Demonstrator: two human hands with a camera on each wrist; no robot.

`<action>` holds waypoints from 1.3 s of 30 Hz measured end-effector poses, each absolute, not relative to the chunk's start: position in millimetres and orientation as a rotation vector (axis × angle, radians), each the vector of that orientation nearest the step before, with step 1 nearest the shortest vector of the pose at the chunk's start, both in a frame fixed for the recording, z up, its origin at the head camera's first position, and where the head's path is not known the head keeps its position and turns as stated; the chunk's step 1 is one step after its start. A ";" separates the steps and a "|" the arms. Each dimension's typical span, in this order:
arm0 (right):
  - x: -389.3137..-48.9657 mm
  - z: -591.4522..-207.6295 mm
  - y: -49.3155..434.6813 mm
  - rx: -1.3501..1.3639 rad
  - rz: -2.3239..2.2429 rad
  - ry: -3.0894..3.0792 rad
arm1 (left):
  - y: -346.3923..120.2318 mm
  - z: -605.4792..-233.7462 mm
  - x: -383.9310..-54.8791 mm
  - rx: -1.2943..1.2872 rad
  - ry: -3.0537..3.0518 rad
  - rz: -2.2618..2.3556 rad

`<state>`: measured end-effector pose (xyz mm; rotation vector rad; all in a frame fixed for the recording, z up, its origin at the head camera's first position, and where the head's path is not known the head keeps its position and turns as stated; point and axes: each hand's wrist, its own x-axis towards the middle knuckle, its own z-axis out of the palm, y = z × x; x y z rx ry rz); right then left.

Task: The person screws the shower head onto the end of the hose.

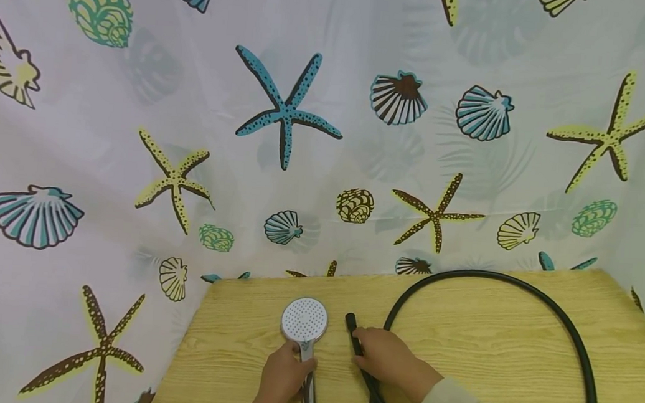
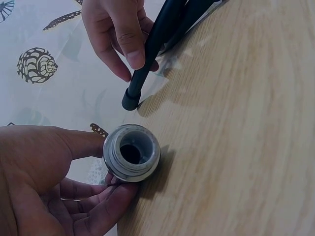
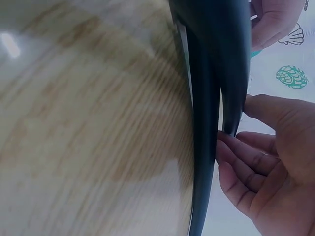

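Observation:
My left hand (image 1: pixel 282 373) grips a round-faced shower head (image 1: pixel 305 320) by its chrome handle, with the spray face turned up in the head view. From the left wrist, the handle's threaded, hollow end (image 2: pixel 132 153) points at the camera between thumb and fingers. To its right, my right hand (image 1: pixel 383 355) pinches a black shower hose (image 1: pixel 571 334) near one end. The hose's capped tip (image 2: pixel 131 100) sticks out past the fingers, apart from the shower head. In the right wrist view the hose (image 3: pixel 206 118) runs close before the camera, beside the right hand (image 3: pixel 275 162).
A light wood-grain table (image 1: pixel 234 333) lies under everything. The hose makes a wide loop over its right half. Behind and at both sides hangs a white cloth (image 1: pixel 335 15) printed with starfish and shells.

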<state>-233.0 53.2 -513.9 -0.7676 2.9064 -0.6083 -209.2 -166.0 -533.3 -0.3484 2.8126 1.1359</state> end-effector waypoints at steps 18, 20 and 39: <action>-236.3 -515.4 51.3 -0.688 -0.773 2.833 | -167.3 -533.0 -210.3 -0.368 2.792 1.123; -236.5 -515.2 51.3 -0.682 -0.804 2.822 | -167.5 -533.4 -210.9 -0.371 2.792 1.122; -235.4 -517.6 53.7 -0.696 -0.924 2.794 | -168.6 -526.7 -209.0 -0.355 2.758 1.142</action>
